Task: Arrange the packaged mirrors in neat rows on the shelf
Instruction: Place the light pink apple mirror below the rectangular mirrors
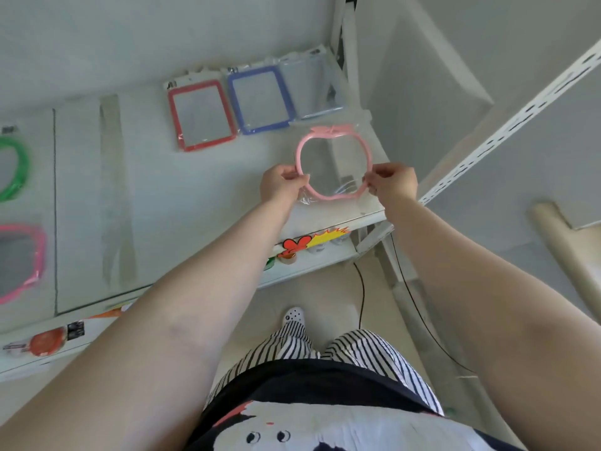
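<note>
Both hands hold one packaged mirror, a pale pink apple-shaped frame (pixel 331 164) in a clear plastic bag, over the right end of the white shelf (pixel 201 190). The left hand (pixel 282 183) pinches the frame's left side between thumb and fingers, and the right hand (pixel 392 185) pinches its right side the same way, so each hand is closed on the pink mirror. Whether the mirror's near edge touches the shelf or hangs just above it cannot be told. Along the far edge of the shelf three rectangular packaged mirrors lie side by side in a row: a red-framed mirror (pixel 201 115) on the left, a blue-framed mirror (pixel 260 99) in the middle, and a pale, nearly clear-framed mirror (pixel 307 86) on the right, just beyond the pink one. Each has a small header card at its far end, but the print on them is too blurred to read. At the far left of the shelf lie a green apple-shaped mirror (pixel 14 167) and, nearer, a bright pink one (pixel 22 262), both cut off by the picture's edge. Bright price-tag stickers (pixel 312 240) in red, orange and yellow sit on the shelf's front edge; no writing on them is legible.
</note>
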{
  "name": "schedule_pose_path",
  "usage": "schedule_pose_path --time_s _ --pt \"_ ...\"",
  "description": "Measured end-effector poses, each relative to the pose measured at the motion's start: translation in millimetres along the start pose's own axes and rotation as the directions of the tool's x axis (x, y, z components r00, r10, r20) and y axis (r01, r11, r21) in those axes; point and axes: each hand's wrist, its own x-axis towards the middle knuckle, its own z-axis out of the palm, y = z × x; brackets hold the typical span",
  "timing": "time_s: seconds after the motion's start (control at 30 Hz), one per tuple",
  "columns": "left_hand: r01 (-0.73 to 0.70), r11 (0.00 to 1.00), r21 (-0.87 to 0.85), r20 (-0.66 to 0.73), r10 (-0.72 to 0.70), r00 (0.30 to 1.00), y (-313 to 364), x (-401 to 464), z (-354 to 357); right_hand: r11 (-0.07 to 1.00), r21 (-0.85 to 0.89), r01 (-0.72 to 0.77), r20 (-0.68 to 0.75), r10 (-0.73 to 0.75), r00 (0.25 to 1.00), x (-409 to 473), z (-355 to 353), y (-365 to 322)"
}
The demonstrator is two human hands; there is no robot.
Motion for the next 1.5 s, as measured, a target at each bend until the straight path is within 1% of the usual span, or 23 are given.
schedule_pose_path --time_s 0.13,0.3,0.43,0.53,0.57,0.63,0.7,0.73,0.8,0.87,0.93,1.03,1.07,1.13,1.2,1.27,1.33,1.37,1.5 --pt "0.041 0.998 0.054 -0.011 -0.041 0.999 7 18 15 0.999 -0.037 -0.01 0.023 0.01 1.0 29 -3 -9" --pt "0.078 0.994 0.079 -0.094 -0.071 0.993 9 37 33 0.993 -0.114 0.025 0.097 -0.014 0.995 63 1 -16" --pt "0.12 0.987 0.107 -0.135 -0.106 0.985 6 42 44 0.979 -0.198 0.055 0.152 -0.025 0.988 81 5 -14" --pt "0.143 0.98 0.139 -0.142 -0.123 0.982 3 38 50 0.974 -0.224 0.041 0.17 -0.002 0.985 88 4 -10" --pt "0.144 0.983 0.117 -0.147 -0.126 0.981 3 37 51 0.975 -0.219 0.034 0.174 0.005 0.985 89 3 -8" --pt "0.163 0.987 -0.008 -0.178 -0.162 0.971 6 40 51 0.978 -0.209 0.014 0.177 0.024 0.984 89 0 -6" --pt "0.174 0.973 -0.154 -0.178 -0.2 0.963 8 54 47 0.974 -0.227 0.016 0.188 0.028 0.982 91 -1 -3" --pt "0.167 0.969 -0.184 -0.173 -0.199 0.965 10 62 44 0.972 -0.233 0.02 0.192 0.026 0.981 92 0 -2" --pt "0.136 0.977 -0.163 -0.165 -0.163 0.973 14 77 41 0.978 -0.206 0.026 0.202 0.017 0.979 93 3 0" --pt "0.109 0.992 -0.057 -0.178 -0.117 0.977 21 82 41 0.98 -0.198 0.038 0.197 0.001 0.98 96 7 0" --pt "0.064 0.996 0.059 -0.156 -0.054 0.986 26 80 45 0.969 -0.24 0.055 0.196 -0.007 0.981 97 8 -3" --pt "-0.063 0.964 0.26 -0.051 0.079 0.996 24 82 51 0.926 -0.365 0.093 0.212 -0.014 0.977 100 9 -11" --pt "-0.08 0.954 0.29 -0.035 0.094 0.995 21 83 51 0.918 -0.384 0.1 0.219 -0.014 0.976 100 11 -14" --pt "-0.077 0.95 0.304 -0.04 0.093 0.995 16 89 51 0.931 -0.349 0.108 0.221 -0.03 0.975 104 15 -20" --pt "-0.071 0.957 0.281 -0.046 0.088 0.995 15 93 49 0.969 -0.222 0.112 0.206 -0.066 0.976 109 23 -29" --pt "-0.092 0.956 0.278 -0.032 0.105 0.994 14 99 48 0.975 -0.145 0.168 0.215 -0.134 0.967 116 32 -38" --pt "-0.126 0.952 0.278 -0.013 0.135 0.991 11 106 47 0.957 -0.157 0.245 0.268 -0.198 0.943 123 42 -46" --pt "-0.145 0.95 0.277 -0.007 0.153 0.988 9 109 47 0.952 -0.163 0.259 0.283 -0.206 0.937 126 46 -49" --pt "-0.216 0.919 0.331 0.01 0.225 0.974 4 112 45 0.964 -0.147 0.221 0.273 -0.176 0.946 136 57 -50"
